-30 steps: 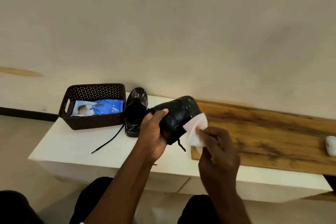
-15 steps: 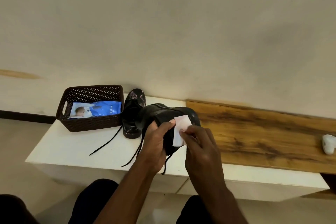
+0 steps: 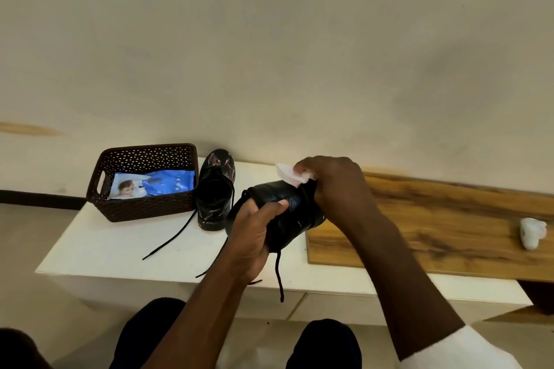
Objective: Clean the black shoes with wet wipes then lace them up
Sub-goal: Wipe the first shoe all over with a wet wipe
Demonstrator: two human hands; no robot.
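My left hand [image 3: 250,237] grips a black shoe [image 3: 295,213] from its near side and holds it above the white table [image 3: 114,246], its laces dangling below. My right hand [image 3: 335,186] pinches a folded white wet wipe [image 3: 289,174] and presses it on the far top of that shoe. The second black shoe [image 3: 214,189] stands on the table next to the basket, one lace trailing toward the front edge.
A dark brown woven basket [image 3: 144,207] at the table's back left holds a blue wet-wipe pack [image 3: 153,186]. A wooden board [image 3: 449,228] lies on the right, with a crumpled white wipe [image 3: 532,232] on it. A wall rises behind.
My right hand has carried the wipe from the shoe's near side up over to its far top. My left hand has turned the shoe, and the laces now hang lower.
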